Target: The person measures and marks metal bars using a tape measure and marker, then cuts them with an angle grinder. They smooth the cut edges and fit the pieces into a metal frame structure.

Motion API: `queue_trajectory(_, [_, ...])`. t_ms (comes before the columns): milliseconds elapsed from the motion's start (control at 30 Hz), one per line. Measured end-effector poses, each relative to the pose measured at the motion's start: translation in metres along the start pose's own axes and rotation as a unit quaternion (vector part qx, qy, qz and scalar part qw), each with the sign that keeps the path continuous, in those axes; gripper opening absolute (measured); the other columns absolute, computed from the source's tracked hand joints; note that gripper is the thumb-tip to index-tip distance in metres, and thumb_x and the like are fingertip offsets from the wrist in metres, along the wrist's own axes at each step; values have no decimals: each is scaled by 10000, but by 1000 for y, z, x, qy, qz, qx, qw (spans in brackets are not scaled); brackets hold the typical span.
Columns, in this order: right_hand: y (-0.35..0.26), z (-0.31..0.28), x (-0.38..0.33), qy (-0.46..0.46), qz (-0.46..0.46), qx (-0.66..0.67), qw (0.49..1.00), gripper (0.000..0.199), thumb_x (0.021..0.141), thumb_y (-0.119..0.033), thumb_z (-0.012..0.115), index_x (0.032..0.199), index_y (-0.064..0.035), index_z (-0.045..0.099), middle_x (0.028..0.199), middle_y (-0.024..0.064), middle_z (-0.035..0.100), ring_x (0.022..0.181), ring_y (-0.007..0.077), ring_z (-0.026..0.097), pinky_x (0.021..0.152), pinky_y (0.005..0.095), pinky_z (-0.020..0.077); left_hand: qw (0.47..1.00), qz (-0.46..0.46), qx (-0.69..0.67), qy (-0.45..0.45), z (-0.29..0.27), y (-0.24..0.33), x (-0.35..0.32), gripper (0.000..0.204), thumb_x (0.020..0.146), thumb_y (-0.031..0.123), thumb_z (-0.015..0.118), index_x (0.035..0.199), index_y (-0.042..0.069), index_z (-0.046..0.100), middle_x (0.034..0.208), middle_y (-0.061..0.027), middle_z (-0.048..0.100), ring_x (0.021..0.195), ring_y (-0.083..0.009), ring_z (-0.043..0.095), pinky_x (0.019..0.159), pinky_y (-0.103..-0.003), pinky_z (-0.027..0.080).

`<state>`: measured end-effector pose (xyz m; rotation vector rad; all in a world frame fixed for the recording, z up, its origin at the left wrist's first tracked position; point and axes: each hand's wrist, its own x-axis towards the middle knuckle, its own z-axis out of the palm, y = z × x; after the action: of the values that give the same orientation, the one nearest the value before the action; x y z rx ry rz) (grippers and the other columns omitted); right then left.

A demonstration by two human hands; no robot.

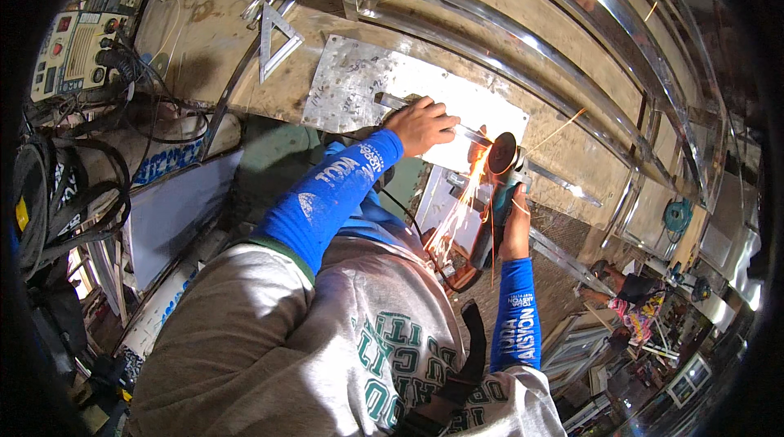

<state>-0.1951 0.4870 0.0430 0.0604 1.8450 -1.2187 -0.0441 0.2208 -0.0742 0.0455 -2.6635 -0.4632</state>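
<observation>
A long shiny metal bar (563,183) lies across a bright, marked metal plate (336,68) on the workbench. My left hand (420,125) is closed over the bar, left of the cut, and presses it against the plate. In my right hand (516,226) is an angle grinder (487,225) with a teal and dark body. Its dark disc (501,153) meets the bar just right of my left hand. Orange sparks (464,212) stream from that contact down toward my body. The handle partly hides my right fingers.
A metal set square (279,42) lies left of the plate. Polished metal frames (490,24) stretch along the far side. At the left are a welding machine (77,53) and coiled black cables (61,184). Another person (641,306) is low at the far right.
</observation>
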Motion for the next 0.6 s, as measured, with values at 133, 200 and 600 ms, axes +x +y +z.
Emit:
queue_trajectory(133, [3,-1,1,13,2,17,1000,616,1101,-633,451,1193,-54,643,872,59,674,688,175,687,642,357,612,1000,2,2,-9,5,0,-2,153,918,202,607,1047,205,689,1329,-1,644,1169,-205,585,1025,-423,431])
queue_trajectory(200, [-5,8,-9,26,-21,32,999,616,1100,-632,454,1194,-49,631,875,69,675,697,183,692,653,369,621,1000,-4,10,-14,3,0,0,201,937,203,608,1117,198,699,1316,-1,645,1170,-206,586,1033,-417,428])
queue_trajectory(600, [17,-7,-33,46,-8,59,997,587,1085,-618,512,1149,-47,629,843,75,678,677,202,707,630,369,623,997,-72,-7,-14,-2,5,4,330,968,148,608,1283,125,704,1165,-60,640,1156,-247,596,1075,-427,419])
